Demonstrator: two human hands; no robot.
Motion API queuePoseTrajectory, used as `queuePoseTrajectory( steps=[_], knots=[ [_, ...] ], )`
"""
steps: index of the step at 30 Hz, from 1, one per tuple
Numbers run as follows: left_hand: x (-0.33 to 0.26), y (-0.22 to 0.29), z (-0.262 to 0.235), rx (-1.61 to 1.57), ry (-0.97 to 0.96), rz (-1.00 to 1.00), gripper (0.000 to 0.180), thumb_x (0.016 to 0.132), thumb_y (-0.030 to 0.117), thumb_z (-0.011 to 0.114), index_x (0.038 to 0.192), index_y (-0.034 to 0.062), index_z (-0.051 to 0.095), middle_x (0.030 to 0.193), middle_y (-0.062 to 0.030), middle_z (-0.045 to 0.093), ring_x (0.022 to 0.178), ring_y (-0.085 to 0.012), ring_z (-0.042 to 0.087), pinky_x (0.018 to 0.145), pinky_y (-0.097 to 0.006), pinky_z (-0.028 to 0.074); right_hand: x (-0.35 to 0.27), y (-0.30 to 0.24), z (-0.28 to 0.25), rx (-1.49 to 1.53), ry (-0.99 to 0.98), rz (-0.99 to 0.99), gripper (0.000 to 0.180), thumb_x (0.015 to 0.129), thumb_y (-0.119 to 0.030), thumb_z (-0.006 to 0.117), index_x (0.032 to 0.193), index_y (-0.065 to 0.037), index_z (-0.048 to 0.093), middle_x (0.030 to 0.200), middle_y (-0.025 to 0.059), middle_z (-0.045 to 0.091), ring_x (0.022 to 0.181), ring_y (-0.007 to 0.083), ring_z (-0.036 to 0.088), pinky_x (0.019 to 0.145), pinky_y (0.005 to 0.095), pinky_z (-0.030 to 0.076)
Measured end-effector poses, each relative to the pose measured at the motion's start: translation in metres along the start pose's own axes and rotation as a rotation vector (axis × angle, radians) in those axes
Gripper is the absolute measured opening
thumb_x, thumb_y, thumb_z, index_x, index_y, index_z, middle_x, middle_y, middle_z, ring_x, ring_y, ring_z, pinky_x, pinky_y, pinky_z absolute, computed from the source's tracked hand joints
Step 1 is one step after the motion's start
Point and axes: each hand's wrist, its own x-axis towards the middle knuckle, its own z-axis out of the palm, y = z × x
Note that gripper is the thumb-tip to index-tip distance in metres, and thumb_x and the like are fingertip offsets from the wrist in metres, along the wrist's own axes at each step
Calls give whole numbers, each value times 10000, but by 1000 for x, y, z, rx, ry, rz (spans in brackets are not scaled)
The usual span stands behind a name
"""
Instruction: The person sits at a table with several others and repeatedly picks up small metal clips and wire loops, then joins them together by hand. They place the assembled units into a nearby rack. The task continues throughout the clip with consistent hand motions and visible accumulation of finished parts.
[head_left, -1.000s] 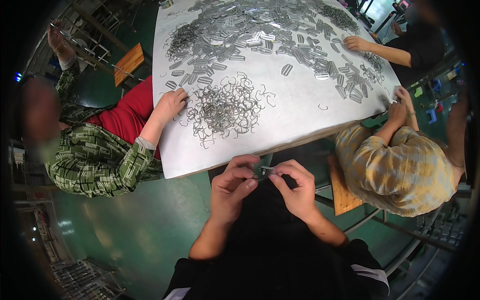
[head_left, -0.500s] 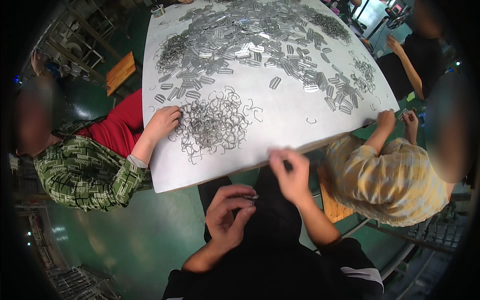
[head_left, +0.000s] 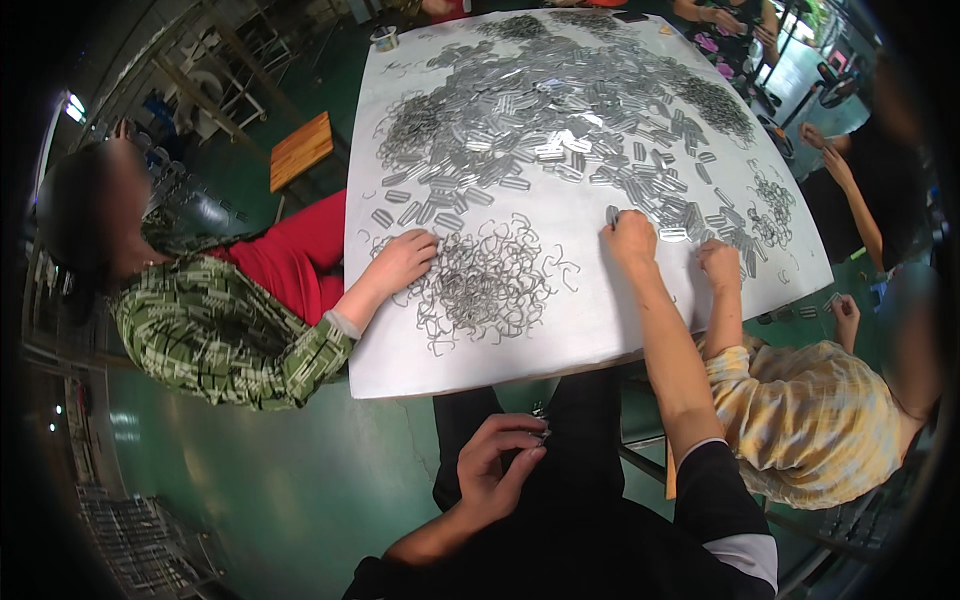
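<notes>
My left hand (head_left: 500, 462) is held low over my lap, thumb and fingers closed around small shiny metal pieces (head_left: 541, 424). They may be slotted plates and wire, but their exact form is too small to tell. My right arm stretches over the table, and my right hand (head_left: 632, 240) pinches a slotted metal plate (head_left: 612, 214) near the front edge of the big plate pile (head_left: 560, 100). A tangled heap of bent wire hooks (head_left: 480, 280) lies to the left of that hand.
The white table (head_left: 600, 320) has its near edge in front of me. At the left, a co-worker's hand (head_left: 405, 258) touches the hook heap. A co-worker in a checked shirt (head_left: 820, 420) sits close on my right, one hand (head_left: 720, 264) beside my arm. More hook heaps (head_left: 772, 210) lie around.
My right hand has reached forward from the table's near edge to the plates. The right-hand co-worker's hand has moved over the table. My left hand keeps its hold; the view has shifted.
</notes>
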Motion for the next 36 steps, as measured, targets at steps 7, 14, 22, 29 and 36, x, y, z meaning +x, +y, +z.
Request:
queuePoseTrajectory(
  steps=[7,14,22,29,36],
  knots=[
    [-2,-9,-2,-6,135,22,104,857,-59,707,939,-16,659,1055,-163,651,978,-235,654,870,-327,529,-73,-29,-20,1344,-127,164,228,925,-119,653,1036,78,683,862,92,710,770,149,701,728,260,559],
    [4,-12,-5,-9,141,-1,130,875,-111,649,980,-35,645,1091,-159,603,1013,-226,625,919,-336,519,-232,-65,-70,1535,-405,128,193,910,-39,714,1067,73,693,947,81,713,857,129,661,770,270,534],
    [0,-14,-11,134,209,60,160,834,-65,737,980,-21,688,1034,-136,644,956,-203,632,847,-297,515,-277,-81,-116,1161,-236,-359,175,820,44,752,994,43,747,921,113,715,845,161,661,742,269,510],
    [-3,-16,-11,188,236,89,189,788,-31,786,935,-12,669,1016,-149,664,909,-215,671,809,-308,544,-282,-89,-125,984,-36,-646,218,716,90,765,927,36,745,883,115,695,802,233,637,709,309,505],
    [-6,-17,-35,264,150,226,140,884,-2,669,1015,-11,618,1048,-191,664,1023,-291,657,883,-387,527,-284,-78,-120,1207,-81,-585,162,743,28,773,898,54,735,857,128,691,803,265,637,767,370,522]
  ],
)
